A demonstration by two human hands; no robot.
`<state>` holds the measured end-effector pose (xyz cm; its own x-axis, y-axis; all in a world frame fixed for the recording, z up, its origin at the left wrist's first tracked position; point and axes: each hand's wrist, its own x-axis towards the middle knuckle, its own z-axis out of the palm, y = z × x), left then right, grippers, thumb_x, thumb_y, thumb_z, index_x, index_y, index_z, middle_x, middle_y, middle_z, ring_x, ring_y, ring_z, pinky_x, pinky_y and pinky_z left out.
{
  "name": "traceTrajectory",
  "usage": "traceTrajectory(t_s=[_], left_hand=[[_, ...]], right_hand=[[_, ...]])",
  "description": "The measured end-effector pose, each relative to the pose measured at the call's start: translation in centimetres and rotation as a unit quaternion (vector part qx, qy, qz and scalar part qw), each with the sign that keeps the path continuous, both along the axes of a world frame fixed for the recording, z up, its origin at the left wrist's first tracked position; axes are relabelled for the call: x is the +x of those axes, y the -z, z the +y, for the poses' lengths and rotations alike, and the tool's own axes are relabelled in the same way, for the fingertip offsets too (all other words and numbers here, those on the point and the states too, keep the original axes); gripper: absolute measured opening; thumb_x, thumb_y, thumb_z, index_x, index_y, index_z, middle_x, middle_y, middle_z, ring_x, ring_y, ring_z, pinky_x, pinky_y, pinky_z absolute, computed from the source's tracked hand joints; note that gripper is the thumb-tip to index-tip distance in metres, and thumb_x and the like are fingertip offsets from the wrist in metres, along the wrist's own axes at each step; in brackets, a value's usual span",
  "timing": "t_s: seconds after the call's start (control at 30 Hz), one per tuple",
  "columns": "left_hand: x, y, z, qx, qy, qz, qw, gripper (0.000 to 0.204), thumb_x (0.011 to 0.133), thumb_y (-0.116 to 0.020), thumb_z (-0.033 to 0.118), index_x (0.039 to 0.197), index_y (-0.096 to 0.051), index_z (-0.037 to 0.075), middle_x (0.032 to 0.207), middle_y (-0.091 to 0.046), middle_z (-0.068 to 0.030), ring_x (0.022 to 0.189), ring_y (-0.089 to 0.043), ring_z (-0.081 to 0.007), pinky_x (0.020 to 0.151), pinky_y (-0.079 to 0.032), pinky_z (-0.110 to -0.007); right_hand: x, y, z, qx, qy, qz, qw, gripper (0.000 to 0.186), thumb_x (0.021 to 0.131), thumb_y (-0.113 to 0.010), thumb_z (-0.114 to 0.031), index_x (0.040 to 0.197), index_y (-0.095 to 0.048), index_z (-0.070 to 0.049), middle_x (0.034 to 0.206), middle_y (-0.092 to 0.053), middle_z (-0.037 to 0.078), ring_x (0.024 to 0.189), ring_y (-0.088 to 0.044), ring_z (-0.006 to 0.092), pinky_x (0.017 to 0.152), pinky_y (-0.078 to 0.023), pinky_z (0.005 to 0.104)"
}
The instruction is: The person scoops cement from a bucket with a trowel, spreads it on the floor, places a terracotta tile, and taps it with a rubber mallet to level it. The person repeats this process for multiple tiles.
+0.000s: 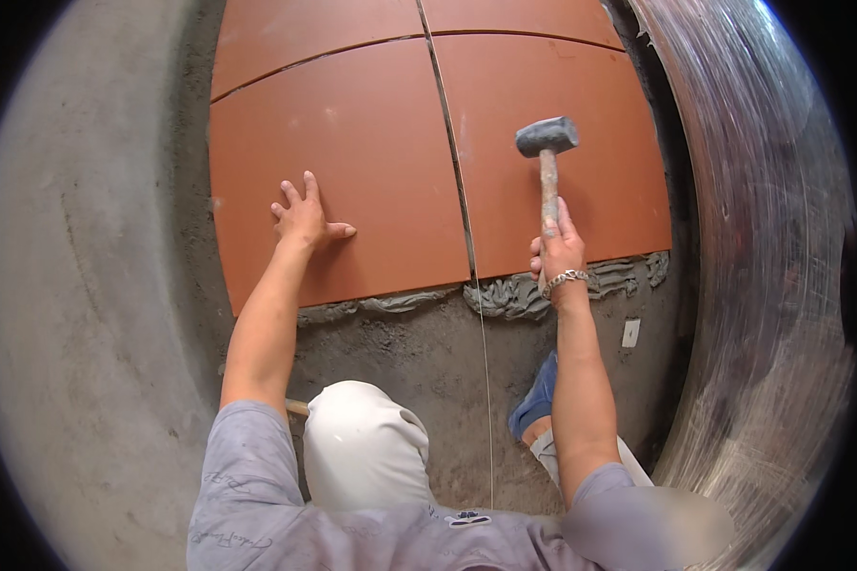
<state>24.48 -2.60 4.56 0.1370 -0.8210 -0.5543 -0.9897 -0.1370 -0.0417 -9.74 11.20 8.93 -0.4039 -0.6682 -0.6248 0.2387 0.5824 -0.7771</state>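
Note:
My right hand [559, 249] is wrapped round the wooden handle of a mallet [547, 140] with a dark grey, worn head. The mallet head is over the right reddish-brown floor tile [609, 181]; I cannot tell whether it touches the surface. My left hand [303, 219] rests on the left tile [381, 143], fingers spread and thumb out to the right. A narrow gap runs between the two tiles, with a thin pale string [486, 381] stretched along it toward me. Grey mortar [509, 297] bulges out under the tiles' near edges.
Two more tiles [324, 24] lie beyond these. A grey plastered wall [76, 238] rises on the left, a scuffed shiny surface [762, 238] on the right. A small white piece [630, 333] lies on the rough floor [381, 352]. A wooden stick end [297, 406] shows beside my knee.

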Motion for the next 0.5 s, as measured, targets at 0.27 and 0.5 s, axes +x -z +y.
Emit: traceTrajectory(t_s=[0.27,0.5], left_hand=[[0.1,0.0,0.3,-0.013,0.002,0.022,1.000,0.133,0.062,-0.091,0.048,0.160,-0.007,0.019,0.162,-0.009,-0.0278,0.140,-0.022,-0.0611,0.111,-0.037,-0.059],[0.1,-0.1,0.3,-0.007,0.003,0.024,1.000,0.131,0.063,-0.090,0.047,0.160,-0.007,0.018,0.162,-0.009,-0.0281,0.140,-0.022,-0.0607,0.111,-0.037,-0.060]], right_hand=[[-0.2,-0.4,0.7,0.013,-0.031,0.017,0.999,0.056,0.104,-0.045,-0.019,0.157,-0.029,-0.019,0.067,-0.053,0.000,0.045,-0.047,0.0069,0.038,-0.042,0.0262],[0.5,-0.2,1.5,0.037,-0.033,0.026,0.998,0.055,0.104,-0.048,-0.020,0.156,-0.031,-0.019,0.067,-0.054,0.000,0.044,-0.047,0.0069,0.037,-0.042,0.0261]])
